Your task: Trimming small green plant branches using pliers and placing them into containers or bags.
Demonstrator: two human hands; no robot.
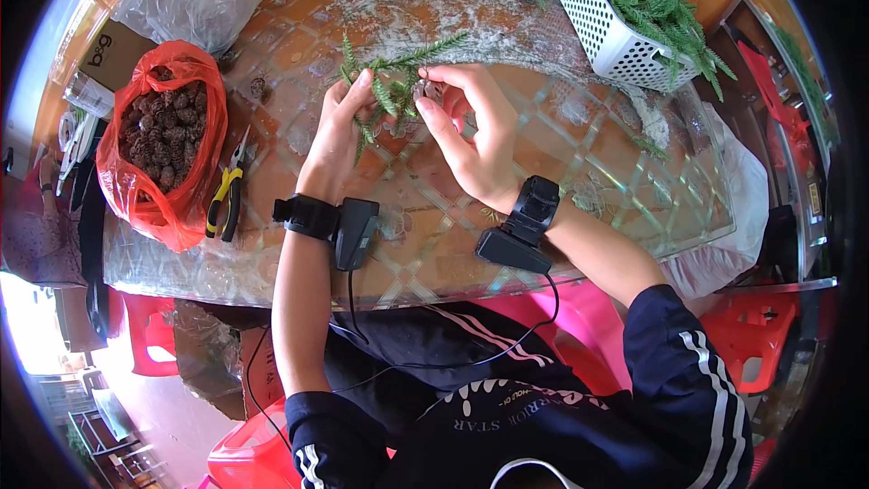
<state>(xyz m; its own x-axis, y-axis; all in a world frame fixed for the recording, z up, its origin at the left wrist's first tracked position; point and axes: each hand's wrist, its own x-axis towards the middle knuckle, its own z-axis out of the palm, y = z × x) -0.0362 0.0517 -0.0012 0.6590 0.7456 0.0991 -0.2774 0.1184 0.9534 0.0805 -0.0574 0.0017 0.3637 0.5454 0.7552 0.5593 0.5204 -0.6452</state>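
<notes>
Now, green sprig (391,81) btwn both hands, left hand (339,127) pinching it, right hand (475,131) closed on small pine cone (425,89)

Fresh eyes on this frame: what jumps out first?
Centre of the glass-topped table: the left hand and right hand pinch a green feathery evergreen sprig with a small brown pine cone. At far left, a bright red plastic bag of brown pine cones lies open, with yellow-handled pliers beside it. Top right stands a white perforated plastic basket full of greenery.

Bare glass table (471,244) lies near; red bag (163,140) (with pliers (226,195)) blocks left, white basket (615,32) right.
</notes>
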